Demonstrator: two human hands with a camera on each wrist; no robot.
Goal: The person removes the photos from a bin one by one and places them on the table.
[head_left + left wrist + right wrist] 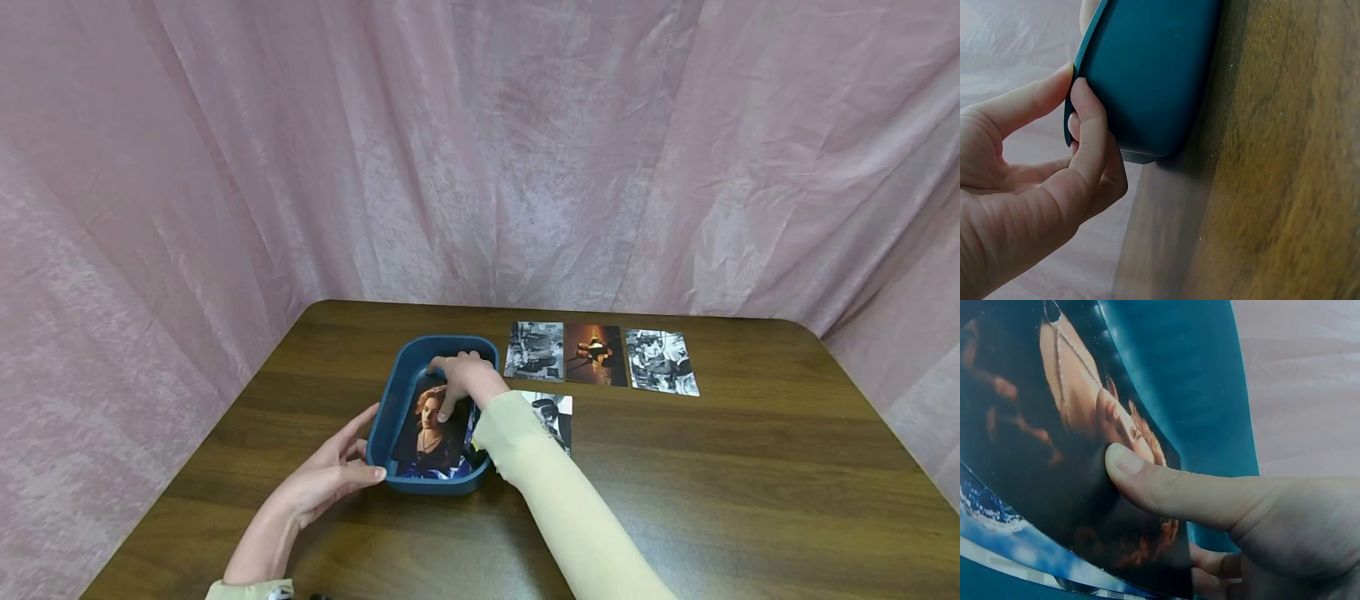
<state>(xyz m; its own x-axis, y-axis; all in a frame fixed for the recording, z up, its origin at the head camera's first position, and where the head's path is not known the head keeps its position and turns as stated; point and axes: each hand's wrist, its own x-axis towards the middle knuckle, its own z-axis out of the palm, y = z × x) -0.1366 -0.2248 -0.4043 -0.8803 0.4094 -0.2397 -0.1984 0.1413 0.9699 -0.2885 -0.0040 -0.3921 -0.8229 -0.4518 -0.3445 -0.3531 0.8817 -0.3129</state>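
Observation:
A dark teal plastic tray sits on the wooden table and holds a small stack of photo cards. The top card is a colour portrait. My right hand reaches into the tray and pinches the far edge of that card, thumb on its face and fingers beneath. My left hand holds the tray's near left corner, its thumb on the rim of the tray and the fingers at the outer wall.
Three photo cards lie in a row at the back: a black-and-white one, an orange-toned one and another black-and-white one. A fourth card lies partly under my right sleeve. Pink cloth surrounds the table.

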